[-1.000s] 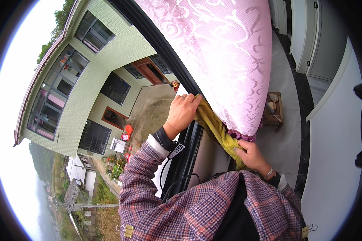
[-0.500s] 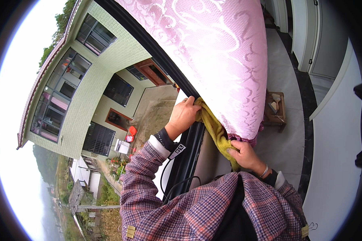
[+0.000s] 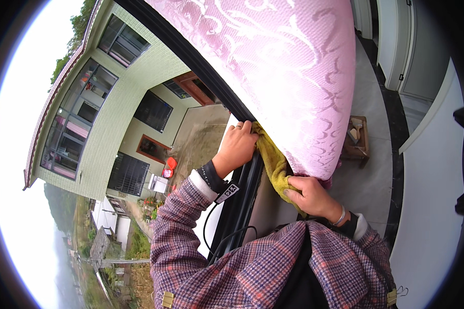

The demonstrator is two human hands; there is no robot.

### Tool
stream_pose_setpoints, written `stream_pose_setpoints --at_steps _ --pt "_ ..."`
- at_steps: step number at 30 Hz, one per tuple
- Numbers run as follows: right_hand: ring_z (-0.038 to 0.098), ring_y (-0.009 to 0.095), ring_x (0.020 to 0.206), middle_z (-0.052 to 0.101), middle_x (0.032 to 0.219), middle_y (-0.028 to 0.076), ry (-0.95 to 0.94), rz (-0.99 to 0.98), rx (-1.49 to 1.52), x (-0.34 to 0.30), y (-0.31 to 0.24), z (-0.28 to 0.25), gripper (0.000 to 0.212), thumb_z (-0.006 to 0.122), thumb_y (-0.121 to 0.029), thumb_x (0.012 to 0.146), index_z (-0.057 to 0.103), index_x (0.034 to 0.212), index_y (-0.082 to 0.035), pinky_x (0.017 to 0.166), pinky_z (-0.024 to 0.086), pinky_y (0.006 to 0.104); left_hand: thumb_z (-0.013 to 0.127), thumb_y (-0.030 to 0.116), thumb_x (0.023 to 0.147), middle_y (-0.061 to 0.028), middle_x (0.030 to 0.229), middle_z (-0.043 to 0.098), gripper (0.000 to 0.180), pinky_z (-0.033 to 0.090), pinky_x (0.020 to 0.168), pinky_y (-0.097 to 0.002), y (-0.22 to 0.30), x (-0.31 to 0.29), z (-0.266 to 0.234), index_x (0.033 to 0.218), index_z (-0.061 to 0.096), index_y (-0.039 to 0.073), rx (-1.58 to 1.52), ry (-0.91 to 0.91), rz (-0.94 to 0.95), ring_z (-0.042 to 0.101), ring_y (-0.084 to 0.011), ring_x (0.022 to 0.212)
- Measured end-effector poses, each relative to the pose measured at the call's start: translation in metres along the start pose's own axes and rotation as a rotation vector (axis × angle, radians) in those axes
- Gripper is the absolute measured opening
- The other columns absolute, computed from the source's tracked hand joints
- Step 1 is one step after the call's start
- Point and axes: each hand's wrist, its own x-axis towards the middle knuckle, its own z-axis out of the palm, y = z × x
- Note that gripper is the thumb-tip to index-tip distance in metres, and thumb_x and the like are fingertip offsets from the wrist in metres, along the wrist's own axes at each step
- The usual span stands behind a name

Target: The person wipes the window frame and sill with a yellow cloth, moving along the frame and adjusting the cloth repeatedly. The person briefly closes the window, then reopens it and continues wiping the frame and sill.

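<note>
Between my two hands stretches a mustard-yellow cloth (image 3: 274,164), twisted and bunched lengthwise. My left hand (image 3: 237,147) is closed on its far end, right against the black window frame (image 3: 237,105). The nearer part of the cloth is gripped by my right hand (image 3: 314,196), thumb on top and fingers partly hidden underneath. Just beyond the cloth a pink patterned curtain (image 3: 288,67) bulges out in a large bundle. Its lower tip, with a darker purple edge, reaches close to my right fingers.
To the right a small wooden stool (image 3: 357,141) with things on it stands on the grey tiled floor (image 3: 374,98). A white door (image 3: 428,170) is farther right. A black cable (image 3: 207,232) hangs by my left sleeve. Outside the window stands a pale green house (image 3: 108,103).
My right hand has shifted slightly left with the cloth in its grip. My left hand stays at the frame, and the pink curtain appears a little farther right.
</note>
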Motion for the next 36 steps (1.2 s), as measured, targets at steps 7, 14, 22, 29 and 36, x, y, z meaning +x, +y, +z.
stream_pose_setpoints --at_steps 7,14,22,29,36 --pt "0.051 0.029 0.062 0.055 0.072 0.021 -0.048 0.102 0.078 -0.003 0.006 -0.014 0.019 0.066 -0.011 0.089 0.056 0.089 0.005 0.062 0.046 0.0384 0.063 0.009 0.078 -0.0054 0.088 0.054 0.019 0.043 0.08 -0.0357 -0.007 -0.013 -0.019 0.088 0.077 0.016 -0.021 0.009 -0.003 0.054 -0.0256 0.093" --pt "0.05 0.012 0.069 0.056 0.074 0.014 -0.054 0.148 0.217 0.003 0.015 0.008 0.018 0.063 -0.012 0.093 0.058 0.094 0.005 0.064 0.046 0.0327 0.063 0.006 0.075 -0.001 0.1 0.061 0.026 0.042 0.09 -0.0359 -0.013 -0.018 -0.036 0.094 0.077 0.018 0.165 -0.068 -0.005 0.056 -0.0224 0.103" --pt "0.044 0.009 0.067 0.051 0.069 0.005 0.027 0.209 0.353 -0.004 0.036 0.019 0.015 0.061 -0.01 0.094 0.056 0.089 0.004 0.06 0.043 0.0301 0.063 0.01 0.078 -0.0031 0.095 0.063 0.019 0.045 0.082 -0.0395 -0.001 -0.014 -0.015 0.092 0.075 0.012 -0.122 0.068 -0.03 0.055 -0.0264 0.098" --pt "0.046 0.01 0.068 0.051 0.069 0.008 -0.02 0.224 0.256 -0.005 0.029 0.011 0.015 0.061 -0.009 0.093 0.055 0.089 0.004 0.062 0.044 0.0319 0.064 0.015 0.077 -0.0111 0.101 0.059 0.019 0.043 0.088 -0.0413 0.015 -0.011 -0.011 0.092 0.073 0.01 0.142 -0.001 0.029 0.053 -0.0302 0.105" --pt "0.045 0.007 0.071 0.05 0.072 0.003 -0.069 0.162 0.223 -0.006 0.024 0.014 0.014 0.061 -0.009 0.093 0.057 0.092 0.005 0.062 0.043 0.0277 0.064 0.014 0.073 -0.0133 0.105 0.06 0.026 0.043 0.089 -0.0408 -0.005 0.007 0.011 0.096 0.074 0.009 0.055 0.02 0.054 0.055 -0.0318 0.105"
